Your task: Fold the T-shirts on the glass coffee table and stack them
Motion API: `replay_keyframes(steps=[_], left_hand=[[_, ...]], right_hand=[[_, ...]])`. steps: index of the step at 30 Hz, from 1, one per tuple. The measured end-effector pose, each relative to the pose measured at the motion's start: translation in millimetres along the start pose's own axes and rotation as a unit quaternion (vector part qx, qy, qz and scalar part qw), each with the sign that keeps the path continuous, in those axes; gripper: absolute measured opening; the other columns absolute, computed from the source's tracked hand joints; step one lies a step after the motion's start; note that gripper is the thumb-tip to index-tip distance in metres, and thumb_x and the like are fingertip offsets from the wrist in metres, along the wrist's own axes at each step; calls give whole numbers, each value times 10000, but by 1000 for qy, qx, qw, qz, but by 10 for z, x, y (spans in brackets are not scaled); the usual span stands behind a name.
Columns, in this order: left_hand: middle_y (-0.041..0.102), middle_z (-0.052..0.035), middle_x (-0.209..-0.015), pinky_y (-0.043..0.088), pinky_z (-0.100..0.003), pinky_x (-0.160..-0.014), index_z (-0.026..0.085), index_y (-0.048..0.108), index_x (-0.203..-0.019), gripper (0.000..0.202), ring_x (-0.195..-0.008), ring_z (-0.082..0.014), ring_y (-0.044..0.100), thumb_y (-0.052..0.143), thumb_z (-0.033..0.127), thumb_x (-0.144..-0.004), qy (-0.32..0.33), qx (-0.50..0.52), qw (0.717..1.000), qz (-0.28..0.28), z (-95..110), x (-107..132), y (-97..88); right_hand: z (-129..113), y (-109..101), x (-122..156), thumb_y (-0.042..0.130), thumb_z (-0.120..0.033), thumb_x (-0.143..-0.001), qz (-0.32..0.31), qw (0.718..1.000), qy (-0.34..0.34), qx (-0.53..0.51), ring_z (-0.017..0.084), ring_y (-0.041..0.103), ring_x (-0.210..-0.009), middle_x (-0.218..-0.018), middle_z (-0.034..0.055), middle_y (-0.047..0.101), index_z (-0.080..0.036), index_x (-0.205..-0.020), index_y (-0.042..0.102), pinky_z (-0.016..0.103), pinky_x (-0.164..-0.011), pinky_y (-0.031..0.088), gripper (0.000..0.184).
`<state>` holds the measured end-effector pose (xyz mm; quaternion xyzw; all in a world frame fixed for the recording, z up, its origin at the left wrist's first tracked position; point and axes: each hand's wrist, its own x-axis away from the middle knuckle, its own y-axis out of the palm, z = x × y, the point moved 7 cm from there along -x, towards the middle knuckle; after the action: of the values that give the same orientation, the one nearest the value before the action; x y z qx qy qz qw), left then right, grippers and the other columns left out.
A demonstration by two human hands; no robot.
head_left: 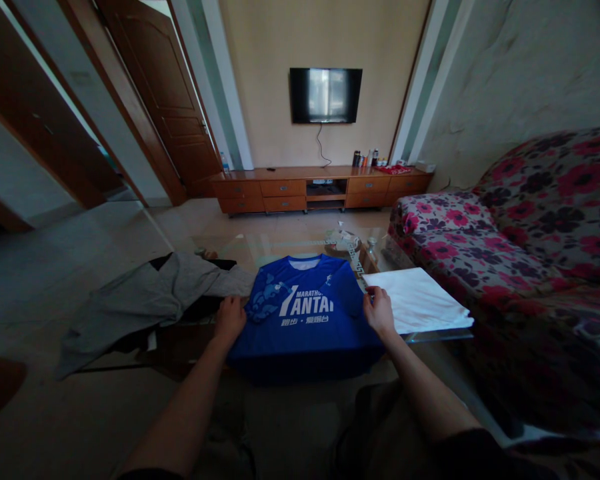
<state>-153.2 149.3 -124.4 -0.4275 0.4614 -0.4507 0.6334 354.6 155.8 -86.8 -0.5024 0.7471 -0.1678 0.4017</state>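
A blue T-shirt [305, 340] with white lettering lies front up on the glass table, its collar pointing away from me and its lower part hanging over the near edge. My left hand [231, 320] is closed at the shirt's left side, fingers curled by the sleeve. On the other side, my right hand [379, 309] pinches the edge by the right sleeve. A folded white cloth [420, 300] lies flat just right of that hand. Left of the shirt, a grey and black garment [145, 300] is heaped loosely and droops off the table.
The glass table [443, 337] shows a sharp corner at right. A sofa with a floral cover [525, 253] stands along the right. Beyond are a low wooden cabinet [285, 189] with bottles [365, 160] on it, a wall television [325, 97] and a wooden door [163, 100].
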Motion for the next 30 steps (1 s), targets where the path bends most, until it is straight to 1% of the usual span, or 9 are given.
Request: replay_keyframes(steps=[2,4,9,12,15,21,24,27,30], left_hand=[[576,-167,-1412,395,-402,-1119,185,616,-1317,396,-1328,-282,525,492,292,-957,95,0,996,5,214,52,14],[473,-151,-1553,310,-426,-1193,191,532,-1443,505,-1459,-283,398,453,406,-993,143,5,990,-20,354,114,118],[222,-167,-1686,184,-513,-1241,136,313,-1601,770,-1571,-308,170,319,617,-999,105,-1,990,-96,355,197,441],[139,-153,-1701,133,-500,-1257,124,221,-1631,849,-1582,-291,104,265,675,-987,96,5,989,-114,312,185,489],[139,-163,-1699,111,-476,-1264,82,158,-1637,878,-1583,-278,99,214,677,-992,81,25,989,-120,259,149,456],[165,-147,-1704,122,-484,-1256,124,244,-1625,795,-1585,-287,95,264,621,-1005,102,25,992,-68,280,251,236],[275,-145,-1677,172,-516,-1226,178,383,-1571,674,-1556,-314,207,288,548,-1016,89,7,995,-33,280,356,14],[545,-197,-1472,341,-501,-1107,167,568,-1402,576,-1363,-346,483,341,512,-1001,54,-2,999,-3,219,430,-298],[723,-151,-1064,455,-389,-895,177,706,-1059,471,-1001,-290,656,411,529,-954,40,37,998,-26,145,492,-534]], right_hand=[[-33,23,11,433,-333,-950,-10,1000,-11,12,300,591,-1056,-1084,158,643,-157,-1140,619,454,-983,460,319],[-67,56,30,427,-327,-961,-26,999,-26,26,303,584,-1078,-1122,164,631,-155,-1174,613,455,-994,459,331],[-84,147,70,442,-342,-976,-77,995,-40,42,303,585,-1111,-1202,170,604,-162,-1267,584,445,-1006,465,371],[-76,169,75,449,-342,-981,-93,994,-26,56,305,576,-1147,-1226,171,599,-166,-1286,578,440,-1020,458,374],[-74,166,85,457,-337,-985,-101,992,-12,69,305,575,-1171,-1243,172,604,-174,-1286,581,427,-1027,452,364],[31,35,85,447,-339,-993,-112,992,40,42,257,649,-1076,-1214,153,656,-176,-1278,587,348,-949,477,357],[132,-115,77,445,-359,-987,-123,988,84,44,248,678,-979,-1082,143,713,-161,-1195,637,324,-869,481,345],[236,-160,185,460,-389,-959,-229,962,145,42,245,687,-905,-910,128,734,-158,-1005,703,301,-790,480,338],[274,-111,485,467,-365,-913,-386,903,188,13,219,687,-738,-706,109,708,-153,-767,715,280,-684,494,358]])
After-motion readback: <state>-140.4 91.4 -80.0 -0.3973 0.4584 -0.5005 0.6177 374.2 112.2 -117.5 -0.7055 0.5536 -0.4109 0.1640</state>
